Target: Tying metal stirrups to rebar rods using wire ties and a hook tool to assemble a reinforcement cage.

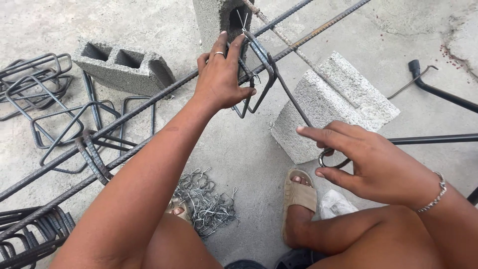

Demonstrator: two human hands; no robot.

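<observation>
My left hand [221, 77] grips a bent steel stirrup [260, 82] where it meets the long rebars [149, 102], fingers spread over the joint beside a thin tie wire [245, 27]. My right hand [371, 162] holds the ring end of a hooked twisting tool [294, 107], index finger stretched out; the tool's shaft runs up to the stirrup. Two parallel ribbed rebars cross the view diagonally, resting on an upright concrete block [214, 20].
A hollow concrete block [124, 67] lies at the left, a solid block [331, 102] in front of my sandalled foot [298, 192]. Several loose stirrups [55, 114] lie at the left. A pile of tie wires [206, 199] sits by my knees. Dark bars [438, 92] lie at the right.
</observation>
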